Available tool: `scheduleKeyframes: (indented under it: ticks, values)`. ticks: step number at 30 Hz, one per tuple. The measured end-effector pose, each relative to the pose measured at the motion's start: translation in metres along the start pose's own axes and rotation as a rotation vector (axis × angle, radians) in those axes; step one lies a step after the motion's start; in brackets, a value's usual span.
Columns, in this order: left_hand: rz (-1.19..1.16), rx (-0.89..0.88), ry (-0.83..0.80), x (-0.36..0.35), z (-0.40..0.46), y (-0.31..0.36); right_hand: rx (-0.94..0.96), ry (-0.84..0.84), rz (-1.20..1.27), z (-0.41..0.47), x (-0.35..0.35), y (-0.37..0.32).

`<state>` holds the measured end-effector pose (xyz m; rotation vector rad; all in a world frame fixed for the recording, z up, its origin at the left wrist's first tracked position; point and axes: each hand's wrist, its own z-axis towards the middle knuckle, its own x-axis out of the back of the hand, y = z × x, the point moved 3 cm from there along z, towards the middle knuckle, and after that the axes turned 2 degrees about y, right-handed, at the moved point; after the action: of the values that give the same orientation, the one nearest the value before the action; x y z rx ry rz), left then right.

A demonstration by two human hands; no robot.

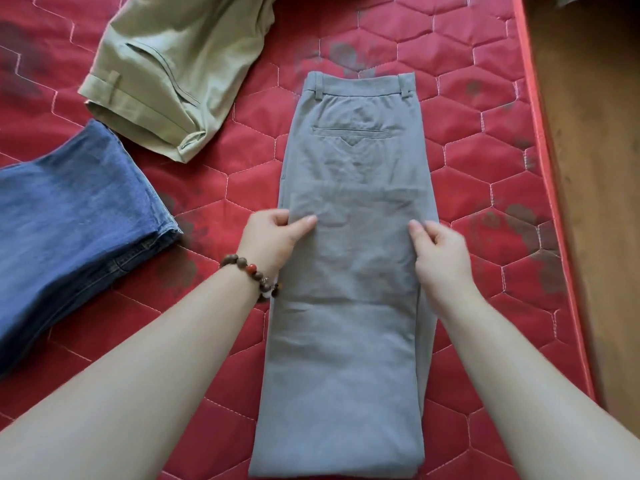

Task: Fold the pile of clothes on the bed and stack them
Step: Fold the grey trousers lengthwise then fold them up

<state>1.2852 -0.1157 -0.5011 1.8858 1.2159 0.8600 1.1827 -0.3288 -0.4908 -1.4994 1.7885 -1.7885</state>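
Reaching forward over the bed [478, 188], both bare forearms stretched out and converged on the grey trousers [353, 271], which lay lengthwise in the middle of the red quilted cover, legs doubled over one another, waistband at the far end and back pocket facing up. The left hand [273, 237] sat at the trousers' left edge, thumb laid on top of the cloth and fingers curled over the edge, pinching a fold. A bead bracelet [252, 271] circled that wrist. The right hand [440, 251] came in from the other side, thumb and fingertips bent down onto the fabric near the right edge, gripping the same upper layer. To the left, well apart, lay folded blue jeans [69, 237], and beyond them a rumpled olive garment [173, 74]. Along the right ran a wooden floor [595, 168].
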Motion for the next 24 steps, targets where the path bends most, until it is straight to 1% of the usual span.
scheduleKeyframes:
  ticks: [2, 3, 5, 6, 7, 9, 10, 12, 14, 16, 18, 22, 24]
  values:
    - [-0.128, -0.056, 0.011, 0.003, 0.015, 0.026, 0.071, 0.038, 0.133, 0.022, 0.005, -0.025]
    - [-0.167, -0.068, -0.014, 0.004, 0.026, 0.036, 0.077, 0.028, 0.177, 0.038, 0.005, -0.032]
    - [-0.163, -0.04, -0.091, 0.002, 0.045, 0.045, -0.003, -0.038, 0.218, 0.066, -0.003, -0.032]
    - [-0.136, 0.017, -0.11, 0.001, 0.051, 0.039, -0.062, -0.082, 0.186, 0.074, -0.009, -0.025]
    - [-0.101, 0.094, -0.115, 0.001, 0.055, 0.031, -0.103, -0.1, 0.092, 0.08, -0.013, -0.015]
    - [-0.067, 0.207, -0.131, 0.001, 0.054, 0.016, -0.139, -0.101, -0.086, 0.077, -0.014, 0.0]
    - [-0.061, 0.242, -0.144, 0.003, 0.051, 0.009, -0.156, -0.072, -0.121, 0.073, -0.012, 0.006]
    - [-0.041, 0.306, -0.184, 0.006, 0.042, -0.003, -0.2, -0.032, -0.114, 0.062, -0.008, 0.016]
    - [-0.065, 0.41, -0.219, 0.008, 0.026, -0.02, -0.25, -0.059, -0.097, 0.045, -0.004, 0.031]
    - [-0.101, 0.528, -0.265, 0.01, 0.007, -0.036, -0.309, -0.111, -0.115, 0.022, 0.001, 0.047]
    - [-0.128, 0.619, -0.326, 0.015, -0.015, -0.048, -0.38, -0.198, -0.107, -0.007, 0.006, 0.064]
    - [-0.179, 0.699, -0.402, 0.026, -0.055, -0.064, -0.601, -0.365, 0.109, -0.063, 0.014, 0.074]
    - [-0.171, 0.707, -0.415, 0.03, -0.075, -0.075, -0.677, -0.446, 0.153, -0.088, 0.019, 0.074]
